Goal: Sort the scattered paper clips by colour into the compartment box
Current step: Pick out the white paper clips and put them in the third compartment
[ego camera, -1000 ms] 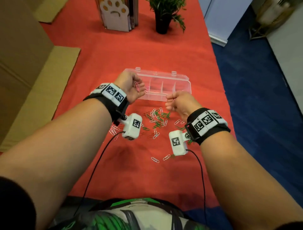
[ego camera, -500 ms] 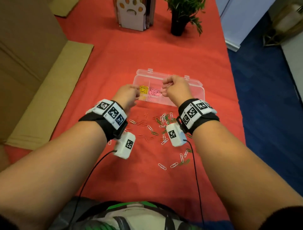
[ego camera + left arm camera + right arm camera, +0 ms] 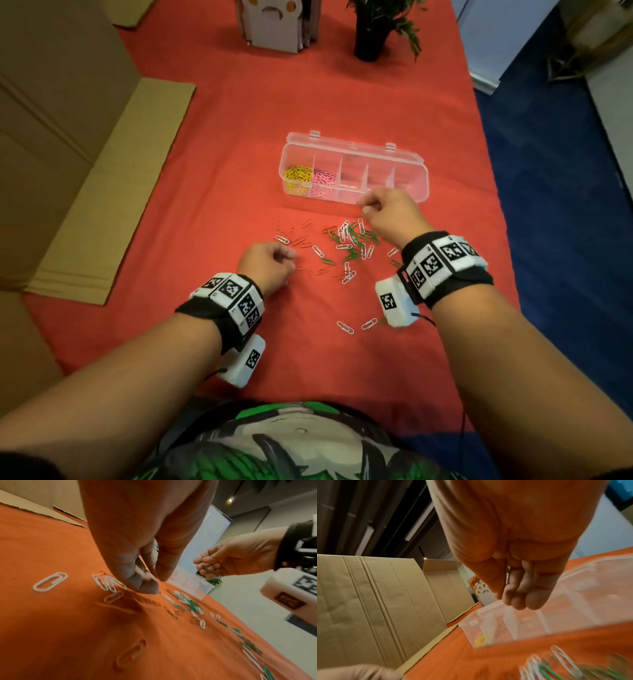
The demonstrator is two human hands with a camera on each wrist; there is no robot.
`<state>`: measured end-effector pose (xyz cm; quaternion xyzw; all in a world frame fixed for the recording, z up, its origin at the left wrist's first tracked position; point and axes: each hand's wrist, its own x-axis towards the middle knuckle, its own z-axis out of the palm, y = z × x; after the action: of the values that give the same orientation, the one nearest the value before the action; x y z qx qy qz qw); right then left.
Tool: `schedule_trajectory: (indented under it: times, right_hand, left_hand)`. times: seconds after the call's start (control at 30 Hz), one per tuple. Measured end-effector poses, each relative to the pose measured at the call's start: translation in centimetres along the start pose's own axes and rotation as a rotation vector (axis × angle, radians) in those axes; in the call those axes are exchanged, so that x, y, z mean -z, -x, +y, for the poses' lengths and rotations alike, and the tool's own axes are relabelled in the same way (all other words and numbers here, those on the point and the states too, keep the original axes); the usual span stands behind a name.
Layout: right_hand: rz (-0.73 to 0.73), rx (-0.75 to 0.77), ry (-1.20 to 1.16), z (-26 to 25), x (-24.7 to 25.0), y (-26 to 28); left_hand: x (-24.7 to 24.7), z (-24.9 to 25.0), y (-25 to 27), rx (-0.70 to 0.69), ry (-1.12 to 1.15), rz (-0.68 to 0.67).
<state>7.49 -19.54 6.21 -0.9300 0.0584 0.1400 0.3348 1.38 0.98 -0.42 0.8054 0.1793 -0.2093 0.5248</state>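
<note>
The clear compartment box (image 3: 354,156) lies open on the red cloth, with yellow clips (image 3: 297,174) in its leftmost compartment and pink clips (image 3: 323,178) in the one beside it. White, green and red clips (image 3: 346,243) are scattered in front of it. My left hand (image 3: 291,263) is down at the left side of the pile. Its thumb and fingertips (image 3: 147,588) reach the cloth beside white clips (image 3: 109,584), and I see nothing between them. My right hand (image 3: 366,209) hovers just before the box (image 3: 505,622), its fingers (image 3: 518,599) hanging loosely and holding nothing.
Flattened cardboard (image 3: 102,205) lies along the left of the cloth. A potted plant (image 3: 370,37) and a paw-print holder (image 3: 274,20) stand at the far end. The table's right edge drops to blue floor (image 3: 548,205). Two white clips (image 3: 356,325) lie nearer me.
Both hands have drawn back from the box towards me. The left hand has come down onto the cloth at the left of the pile. The right hand has stopped just short of the box's front wall.
</note>
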Motion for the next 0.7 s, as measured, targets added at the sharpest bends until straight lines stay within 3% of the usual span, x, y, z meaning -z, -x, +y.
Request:
schedule_trajectory:
  times: [0.17, 0.37, 0.57, 0.7]
  right_hand:
    - [-0.068, -0.081, 0.039, 3.9, -1.8, 4.5]
    - [-0.063, -0.093, 0.046, 5.5, -4.5, 7.7]
    - [-0.116, 0.05, 0.081, 3.4, -7.5, 8.3]
    - [-0.178, 0.225, 0.15, 0.5, -9.9, 8.0]
  left_hand:
    - [-1.2, -0.6, 1.1, -0.042, -0.209, 0.007]
    - [0.8, -1.4, 1.8, -0.1, -0.318, 0.187]
    - [3.6, -3.8, 1.4, -0.087, -0.304, 0.343]
    - [4.3, -5.8, 1.2, -0.096, -0.373, 0.35]
